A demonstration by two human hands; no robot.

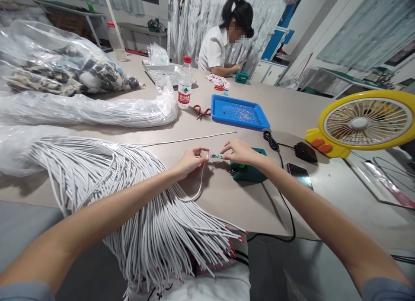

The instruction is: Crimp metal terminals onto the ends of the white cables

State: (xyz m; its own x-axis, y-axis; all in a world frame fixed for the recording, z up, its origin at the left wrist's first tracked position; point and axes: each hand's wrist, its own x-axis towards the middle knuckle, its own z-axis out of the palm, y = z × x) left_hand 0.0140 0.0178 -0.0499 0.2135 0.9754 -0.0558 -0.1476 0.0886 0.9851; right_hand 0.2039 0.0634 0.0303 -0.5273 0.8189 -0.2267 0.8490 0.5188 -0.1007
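My left hand [193, 159] pinches a white cable [201, 182] near its end, which points to the right. From there the cable curves down into a large bundle of white cables [136, 184] spread over the table's front edge, many with red tips. My right hand [239, 152] is closed on a small teal-and-silver piece [216, 155] right beside that cable end; its exact kind is too small to tell, and I cannot tell whether the two touch. Behind and below my right hand stands a dark green device [249, 173], partly hidden by the hand and forearm.
Beyond my hands lie a blue tray [240, 113] with small scraps, red-handled cutters [201, 112] and a water bottle [185, 82]. A yellow fan [366, 123], a phone [300, 175] and a black cord are to the right. Bagged cables [87, 110] fill the left. A co-worker [223, 41] sits opposite.
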